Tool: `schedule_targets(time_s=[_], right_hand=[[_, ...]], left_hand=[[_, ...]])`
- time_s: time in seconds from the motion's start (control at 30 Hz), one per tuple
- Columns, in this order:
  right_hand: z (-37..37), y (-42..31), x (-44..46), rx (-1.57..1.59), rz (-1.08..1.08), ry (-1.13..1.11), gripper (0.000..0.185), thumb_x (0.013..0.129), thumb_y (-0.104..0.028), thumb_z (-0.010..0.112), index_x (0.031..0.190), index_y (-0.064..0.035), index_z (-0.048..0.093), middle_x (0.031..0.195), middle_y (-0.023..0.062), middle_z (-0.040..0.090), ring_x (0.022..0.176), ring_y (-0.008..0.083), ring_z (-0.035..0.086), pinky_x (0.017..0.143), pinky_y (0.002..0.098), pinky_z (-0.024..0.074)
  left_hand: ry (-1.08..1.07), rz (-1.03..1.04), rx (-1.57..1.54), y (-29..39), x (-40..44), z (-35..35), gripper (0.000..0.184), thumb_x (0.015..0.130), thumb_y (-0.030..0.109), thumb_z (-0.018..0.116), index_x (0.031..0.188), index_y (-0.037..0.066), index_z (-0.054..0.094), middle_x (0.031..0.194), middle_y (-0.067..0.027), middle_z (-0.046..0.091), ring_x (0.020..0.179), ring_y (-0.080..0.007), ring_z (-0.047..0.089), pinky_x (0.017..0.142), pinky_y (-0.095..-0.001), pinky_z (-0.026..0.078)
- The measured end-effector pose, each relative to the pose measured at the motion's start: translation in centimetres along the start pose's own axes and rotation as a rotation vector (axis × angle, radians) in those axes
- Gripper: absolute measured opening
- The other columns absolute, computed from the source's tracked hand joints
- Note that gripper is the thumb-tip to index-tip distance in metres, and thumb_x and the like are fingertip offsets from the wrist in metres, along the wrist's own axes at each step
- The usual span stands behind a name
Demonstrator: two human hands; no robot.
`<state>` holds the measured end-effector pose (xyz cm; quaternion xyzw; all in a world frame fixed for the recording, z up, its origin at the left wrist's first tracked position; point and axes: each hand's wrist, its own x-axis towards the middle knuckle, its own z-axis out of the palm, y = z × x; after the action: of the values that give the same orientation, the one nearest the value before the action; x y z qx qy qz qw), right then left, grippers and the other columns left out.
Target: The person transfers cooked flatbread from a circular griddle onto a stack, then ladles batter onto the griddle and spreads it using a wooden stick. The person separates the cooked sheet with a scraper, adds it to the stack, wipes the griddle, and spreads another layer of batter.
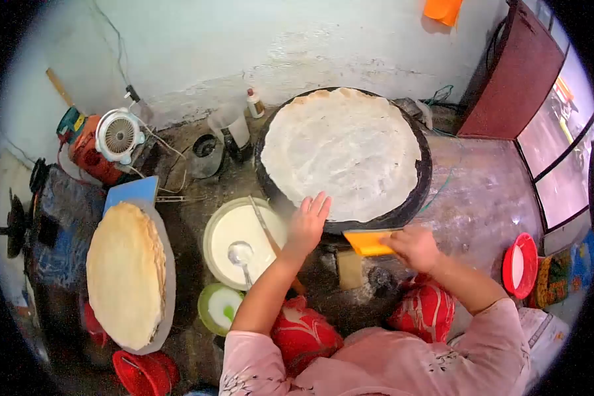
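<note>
A wide, thin pale flatbread covers most of the round black griddle. At its near left edge is my left hand, fingers stretched out; whether the fingertips touch the flatbread I cannot tell. My right hand is closed on a yellow-orange scraper, held flat by the griddle's near rim. Left of my left forearm stands a large bowl of white batter, with a metal ladle in it and a wooden-handled tool lying across it.
A tall stack of cooked flatbreads sits on the left. A green bowl with white liquid stands near me. Behind are a small white fan, a clear jug and a small bottle. A red basin is on the right.
</note>
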<state>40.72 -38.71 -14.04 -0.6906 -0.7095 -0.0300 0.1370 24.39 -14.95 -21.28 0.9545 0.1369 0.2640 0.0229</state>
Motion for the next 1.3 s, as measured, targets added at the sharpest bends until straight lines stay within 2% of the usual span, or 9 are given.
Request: schedule_targets(time_s=[0.17,0.4,0.5,0.73,0.9,0.97,1.0,1.1,1.3], right_hand=[[3.1,2.1,1.0,-0.064,-0.144,0.123,0.034,0.069,-0.016,0.054,0.102,-0.0186,0.058,0.078,0.0008,0.054,0.066,0.0196,0.052,0.057,0.0336,0.0447],[4.7,1.2,6.0,0.004,-0.135,0.046,0.029,0.074,-0.018,0.049,0.101,-0.0161,0.058,0.08,0.0012,0.052,0.074,0.0209,0.054,0.058,0.0365,0.0446],[5.8,-0.3,7.5,-0.042,-0.222,0.001,0.032,0.076,-0.017,0.047,0.106,-0.0152,0.056,0.085,0.0026,0.054,0.077,0.0224,0.055,0.063,0.0366,0.0458],[6.6,-0.6,14.5,-0.003,-0.016,0.004,0.015,0.075,-0.017,0.05,0.086,-0.0096,0.056,0.073,0.0073,0.055,0.07,0.0249,0.058,0.059,0.0387,0.045],[11.2,-1.5,18.8,0.308,-0.176,0.406,0.009,0.07,-0.013,0.051,0.076,-0.0071,0.057,0.073,0.0116,0.056,0.065,0.0276,0.057,0.059,0.0396,0.0452],[11.9,0.1,20.7,0.063,0.037,0.186,0.008,0.07,-0.013,0.051,0.073,-0.0086,0.057,0.075,0.0086,0.058,0.066,0.0255,0.058,0.058,0.0373,0.0444],[9.8,0.3,21.5,-0.213,0.191,0.119,0.009,0.071,-0.013,0.051,0.075,-0.0092,0.058,0.077,0.0068,0.058,0.069,0.0239,0.058,0.059,0.0359,0.0441],[8.4,2.6,22.1,-0.214,0.237,0.006,0.014,0.076,-0.015,0.05,0.086,-0.0103,0.059,0.081,0.003,0.059,0.078,0.0191,0.056,0.064,0.0335,0.0424],[5.5,1.1,11.3,-0.04,-0.074,0.09,0.027,0.073,-0.019,0.051,0.098,-0.0107,0.057,0.084,0.0038,0.057,0.076,0.0214,0.055,0.063,0.0362,0.0431]], left_hand=[[-0.077,0.043,-0.058,-1.6,1.6,3.1,0.008,0.07,0.004,0.057,0.077,0.005,0.06,0.09,-0.0071,0.059,0.091,-0.0277,0.053,0.066,-0.0375,0.049],[-0.136,-0.352,-0.3,-3.0,6.9,1.3,0.01,0.078,0.013,0.053,0.079,0.003,0.056,0.072,-0.014,0.059,0.068,-0.0342,0.057,0.061,-0.041,0.046],[-0.088,-0.267,-0.289,-3.8,9.1,1.6,0.011,0.079,0.013,0.053,0.081,0.003,0.056,0.07,-0.0162,0.058,0.066,-0.0356,0.056,0.06,-0.0414,0.045],[-0.058,-0.289,-0.292,-6.1,15.6,1.1,0.013,0.079,0.014,0.054,0.082,0.002,0.057,0.071,-0.0193,0.058,0.068,-0.0365,0.057,0.06,-0.0404,0.046],[-0.138,-0.313,-0.217,-6.2,18.4,-0.1,0.014,0.079,0.015,0.055,0.083,0.002,0.057,0.074,-0.018,0.06,0.07,-0.0348,0.058,0.062,-0.0396,0.047],[-0.126,-0.272,-0.22,-5.9,19.0,-0.5,0.014,0.079,0.015,0.055,0.083,0.002,0.057,0.074,-0.0179,0.06,0.07,-0.0349,0.058,0.062,-0.0395,0.046],[-0.107,-0.23,-0.228,-5.4,19.3,-1.1,0.014,0.078,0.015,0.055,0.084,0.002,0.057,0.073,-0.0178,0.06,0.069,-0.0349,0.058,0.062,-0.0393,0.046],[-0.061,-0.108,-0.195,-3.6,19.9,-3.1,0.011,0.077,0.012,0.053,0.078,0.002,0.055,0.074,-0.0189,0.057,0.072,-0.0365,0.055,0.063,-0.0427,0.045],[0.078,0.287,-0.1,-0.6,13.0,-5.6,0.02,0.077,0.006,0.055,0.096,0.0,0.054,0.095,-0.0175,0.059,0.093,-0.0336,0.056,0.079,-0.0373,0.048]])
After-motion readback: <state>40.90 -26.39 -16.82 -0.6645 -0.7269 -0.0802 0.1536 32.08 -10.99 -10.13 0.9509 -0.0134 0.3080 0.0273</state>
